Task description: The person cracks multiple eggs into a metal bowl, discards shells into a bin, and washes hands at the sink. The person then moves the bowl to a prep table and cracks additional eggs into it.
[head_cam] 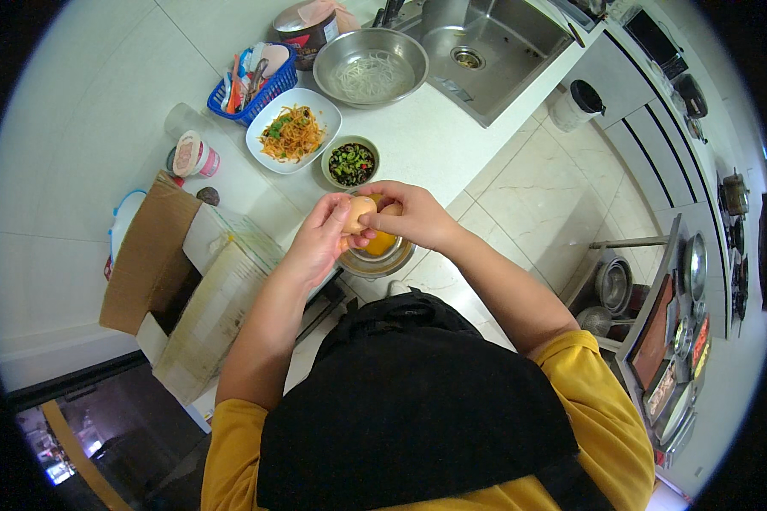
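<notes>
My left hand (pixel 316 239) holds a light-brown egg (pixel 360 212) upright between thumb and fingers. My right hand (pixel 418 214) meets it from the other side, its thumb pressed against that egg. A second brown egg or piece of shell (pixel 392 210) sits inside the right hand's curled fingers, mostly covered. Directly below both hands is a metal bowl (pixel 383 270) at the counter's edge, with yellow beaten-looking egg (pixel 381 244) in it. The hands hide much of the bowl. Whether the held shells are cracked, I cannot tell.
Beyond the hands stand a small bowl of chopped green peppers in dark sauce (pixel 351 164), a white plate of shredded food (pixel 293 134) and a steel basin of noodles (pixel 372 76). An open cardboard box (pixel 214 319) is at left, a sink (pixel 505 64) at upper right.
</notes>
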Action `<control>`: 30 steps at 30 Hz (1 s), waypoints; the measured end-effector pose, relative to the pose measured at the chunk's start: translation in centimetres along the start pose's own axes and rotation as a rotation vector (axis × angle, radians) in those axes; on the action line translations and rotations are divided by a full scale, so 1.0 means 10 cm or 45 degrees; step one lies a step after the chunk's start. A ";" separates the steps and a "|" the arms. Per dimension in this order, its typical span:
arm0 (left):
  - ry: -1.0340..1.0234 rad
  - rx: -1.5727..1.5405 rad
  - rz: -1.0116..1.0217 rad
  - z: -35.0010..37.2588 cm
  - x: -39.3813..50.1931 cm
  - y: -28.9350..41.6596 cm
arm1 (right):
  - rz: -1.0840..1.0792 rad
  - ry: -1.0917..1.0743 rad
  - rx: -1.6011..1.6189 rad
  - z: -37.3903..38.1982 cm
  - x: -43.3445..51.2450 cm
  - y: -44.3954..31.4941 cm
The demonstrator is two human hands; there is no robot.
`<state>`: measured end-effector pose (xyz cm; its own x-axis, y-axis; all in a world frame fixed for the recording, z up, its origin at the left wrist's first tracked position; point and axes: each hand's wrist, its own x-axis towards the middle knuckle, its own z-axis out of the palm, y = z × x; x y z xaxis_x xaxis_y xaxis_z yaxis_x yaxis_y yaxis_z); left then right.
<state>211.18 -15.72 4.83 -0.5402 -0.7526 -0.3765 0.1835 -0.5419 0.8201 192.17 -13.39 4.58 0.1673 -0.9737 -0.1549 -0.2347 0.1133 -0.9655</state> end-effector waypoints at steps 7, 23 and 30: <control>0.038 0.241 0.003 0.02 0.03 -0.07 | -0.081 0.121 -0.338 0.07 -0.01 -0.04; 0.141 1.268 0.348 -0.11 0.06 -0.24 | -0.150 0.256 -0.811 0.23 -0.02 0.00; 0.162 1.292 0.473 -0.17 0.12 -0.41 | -0.166 0.302 -0.830 0.27 -0.02 0.09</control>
<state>211.12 -15.06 0.31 -0.4915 -0.8705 -0.0254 -0.4774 0.2450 0.8439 194.46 -12.51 3.16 0.0370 -0.9965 0.0748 -0.7652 -0.0764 -0.6392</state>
